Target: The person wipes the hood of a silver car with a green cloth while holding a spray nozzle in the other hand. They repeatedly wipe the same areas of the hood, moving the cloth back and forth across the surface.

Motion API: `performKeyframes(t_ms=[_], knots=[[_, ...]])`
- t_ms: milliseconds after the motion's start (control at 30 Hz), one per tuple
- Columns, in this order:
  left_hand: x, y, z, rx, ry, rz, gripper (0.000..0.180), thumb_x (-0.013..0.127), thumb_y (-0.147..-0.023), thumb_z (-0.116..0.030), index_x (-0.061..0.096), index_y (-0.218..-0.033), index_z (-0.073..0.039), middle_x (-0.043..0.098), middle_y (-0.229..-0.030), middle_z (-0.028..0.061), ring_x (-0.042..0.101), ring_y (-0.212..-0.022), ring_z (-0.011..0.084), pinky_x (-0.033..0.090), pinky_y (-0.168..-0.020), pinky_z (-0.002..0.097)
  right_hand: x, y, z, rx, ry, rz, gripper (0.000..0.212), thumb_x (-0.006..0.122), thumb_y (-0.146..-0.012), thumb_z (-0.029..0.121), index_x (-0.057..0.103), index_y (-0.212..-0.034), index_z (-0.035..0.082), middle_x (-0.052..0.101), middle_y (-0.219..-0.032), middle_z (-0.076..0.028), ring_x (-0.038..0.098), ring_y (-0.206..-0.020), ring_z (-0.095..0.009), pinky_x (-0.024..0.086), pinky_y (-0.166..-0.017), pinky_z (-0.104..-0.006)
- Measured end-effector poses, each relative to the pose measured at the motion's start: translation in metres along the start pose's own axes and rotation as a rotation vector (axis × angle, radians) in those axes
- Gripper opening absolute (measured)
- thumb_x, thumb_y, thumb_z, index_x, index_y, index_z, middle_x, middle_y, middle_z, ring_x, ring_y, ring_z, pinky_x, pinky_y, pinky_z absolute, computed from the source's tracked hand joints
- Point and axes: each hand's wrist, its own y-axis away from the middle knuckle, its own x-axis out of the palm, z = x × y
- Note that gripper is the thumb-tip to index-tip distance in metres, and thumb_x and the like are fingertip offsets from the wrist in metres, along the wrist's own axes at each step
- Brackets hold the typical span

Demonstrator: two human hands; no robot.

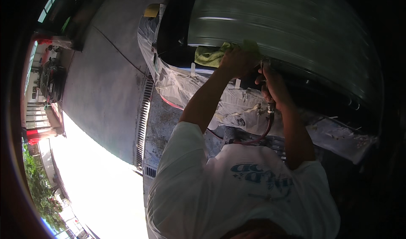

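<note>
My left hand (pixel 238 64) grips a yellow-green cloth (pixel 208 56) and presses it against the lower edge of a dull grey-green, ridged vehicle panel (pixel 270 23). Right beside it, my right hand (pixel 275 86) is closed round an air gun (pixel 265 64), mostly hidden by the fingers, its tip close to the panel's edge. From a metal fitting under that hand, a reddish hose (pixel 267 131) curves down and left. Below both hands, wrinkled masking sheet (pixel 192 86) covers the vehicle's lower part, with pale tape tabs (pixel 193 68) along its top.
A floor drain grate (pixel 144 116) runs along the concrete floor (pixel 105 70) to the left, where a thin hose (pixel 120 53) lies. Farther left stands a dark car (pixel 53 80). Bright sunlight falls on the ground at lower left. The right side is too dark to make out.
</note>
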Motion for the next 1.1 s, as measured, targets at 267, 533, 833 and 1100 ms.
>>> performKeyframes(t_ms=[267,533,833,1100], knots=[[-0.003,0.011,0.054,-0.329,-0.035,-0.107,0.036,0.059,-0.101,-0.045,0.072,-0.126,-0.024,0.065,-0.135,0.0077,0.06,-0.126,0.0359,0.046,-0.102,0.0609,-0.016,-0.002,-0.01,0.052,-0.091,-0.181,0.054,0.047,-0.11,0.056,0.051,-0.128,0.006,0.065,-0.096,-0.006,0.047,-0.047,-0.007,0.032,-0.039,-0.0257],[0.015,-0.054,-0.093,-0.022,-0.043,0.001,0.047,0.067,-0.094,-0.047,0.069,-0.131,-0.019,0.063,-0.139,0.0082,0.055,-0.133,0.0337,0.046,-0.104,0.0559,-0.033,0.014,0.003,0.002,-0.068,-0.272,0.044,0.051,-0.11,0.043,0.054,-0.127,0.003,0.066,-0.092,-0.009,0.048,-0.043,-0.01,0.033,-0.037,-0.0282],[-0.05,-0.009,0.02,-0.579,0.134,0.072,0.052,0.062,-0.093,-0.054,0.078,-0.108,-0.007,0.075,-0.118,0.0182,0.072,-0.114,0.0383,0.056,-0.1,0.0514,-0.035,0.021,-0.004,-0.01,-0.064,-0.216,0.064,0.054,-0.106,0.063,0.053,-0.133,0.004,0.067,-0.092,-0.007,0.048,-0.046,-0.006,0.031,-0.038,-0.0248],[-0.012,0.063,0.157,-0.843,0.092,-0.224,0.052,0.063,-0.096,-0.048,0.065,-0.139,-0.017,0.063,-0.141,0.0159,0.057,-0.133,0.0423,0.041,-0.109,0.0632,-0.049,0.03,-0.007,-0.018,-0.026,-0.176,0.071,0.053,-0.106,0.063,0.049,-0.139,0.001,0.067,-0.095,-0.008,0.047,-0.046,-0.005,0.032,-0.038,-0.0241]])
